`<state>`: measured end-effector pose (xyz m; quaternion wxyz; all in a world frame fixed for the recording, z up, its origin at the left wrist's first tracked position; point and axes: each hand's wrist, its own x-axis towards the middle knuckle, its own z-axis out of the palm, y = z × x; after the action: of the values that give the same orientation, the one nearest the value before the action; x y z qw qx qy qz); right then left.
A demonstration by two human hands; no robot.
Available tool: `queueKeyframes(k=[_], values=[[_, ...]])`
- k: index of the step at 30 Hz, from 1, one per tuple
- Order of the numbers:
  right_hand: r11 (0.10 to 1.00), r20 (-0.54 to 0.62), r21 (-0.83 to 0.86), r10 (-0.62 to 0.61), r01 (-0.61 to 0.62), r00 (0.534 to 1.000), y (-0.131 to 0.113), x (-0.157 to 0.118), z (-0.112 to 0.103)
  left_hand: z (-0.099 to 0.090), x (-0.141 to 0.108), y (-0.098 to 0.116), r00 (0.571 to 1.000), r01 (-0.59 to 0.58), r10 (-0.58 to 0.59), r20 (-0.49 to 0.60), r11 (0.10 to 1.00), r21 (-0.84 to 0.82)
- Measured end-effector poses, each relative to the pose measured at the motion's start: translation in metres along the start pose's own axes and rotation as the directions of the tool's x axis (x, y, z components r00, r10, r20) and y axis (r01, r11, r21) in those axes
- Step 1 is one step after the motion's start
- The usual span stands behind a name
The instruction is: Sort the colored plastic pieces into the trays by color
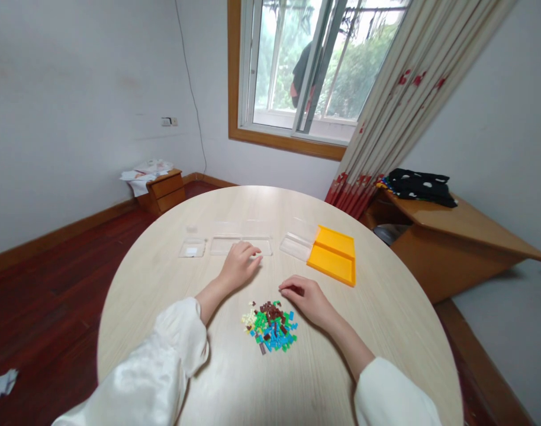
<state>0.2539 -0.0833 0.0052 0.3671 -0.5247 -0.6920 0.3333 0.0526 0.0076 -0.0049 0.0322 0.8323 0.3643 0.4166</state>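
**Two hands beside a heap of small bricks on a round bench**

The left hand point(240, 263) lies palm down with its fingertips on the near edge of the long clear tray point(241, 244); its grip is slack and flat, holding nothing. The right hand point(306, 299) rests on the bench point(377, 331) with fingers curled in narrow; whether it pinches a brick cannot be told. One heap of small toy bricks point(270, 327), blue, green, brown and cream, too many to count, lies near the bench's middle, at 7 o'clock from the right hand and just beside it.

Three clear trays are seen: the long one, a small square tray point(192, 248) at 9 o'clock from it, and a third clear tray point(296, 245) touching one yellow tray point(333, 255) at 1 o'clock from the right hand.

The bench is round, pale wood grain. The floor is dark red boards; walls are white. One window point(306, 65) stands at 12 o'clock with a curtain point(403, 106) beside it, and a small wooden cabinet point(161, 190) at 10 o'clock.
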Motion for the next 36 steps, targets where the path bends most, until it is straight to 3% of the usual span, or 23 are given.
queueKeyframes(k=[4, 8, 14, 21, 27, 32, 36], values=[[0.950, -0.090, 0.278, 0.174, -0.143, 0.981, 0.008, 0.004, 0.005, -0.002, -0.003, 0.021, 0.977, -0.176, 0.182, 0.108, 0.982, -0.066], [0.873, -0.125, 0.451, 0.268, -0.186, 0.955, 0.006, 0.005, 0.008, -0.004, -0.004, 0.034, 0.947, -0.249, 0.271, 0.175, 0.959, -0.133], [0.862, -0.128, 0.483, 0.243, -0.153, 0.961, 0.000, 0.005, 0.011, -0.003, -0.005, 0.042, 0.918, -0.278, 0.315, 0.240, 0.944, -0.176], [0.855, -0.117, 0.493, 0.247, -0.160, 0.962, -0.002, 0.005, 0.012, -0.001, -0.006, 0.043, 0.914, -0.313, 0.349, 0.208, 0.931, -0.187], [0.875, -0.113, 0.463, 0.214, -0.139, 0.970, 0.002, 0.005, 0.012, 0.002, -0.007, 0.038, 0.955, -0.231, 0.252, 0.157, 0.962, -0.142], [0.896, -0.098, 0.425, 0.189, -0.131, 0.977, 0.008, 0.005, 0.012, -0.005, -0.006, 0.026, 0.996, -0.082, 0.085, 0.021, 0.990, -0.117], [0.917, -0.075, 0.377, 0.169, -0.128, 0.983, 0.008, 0.005, 0.011, -0.014, -0.005, 0.011, 0.995, 0.032, -0.042, -0.095, 0.994, -0.105]])
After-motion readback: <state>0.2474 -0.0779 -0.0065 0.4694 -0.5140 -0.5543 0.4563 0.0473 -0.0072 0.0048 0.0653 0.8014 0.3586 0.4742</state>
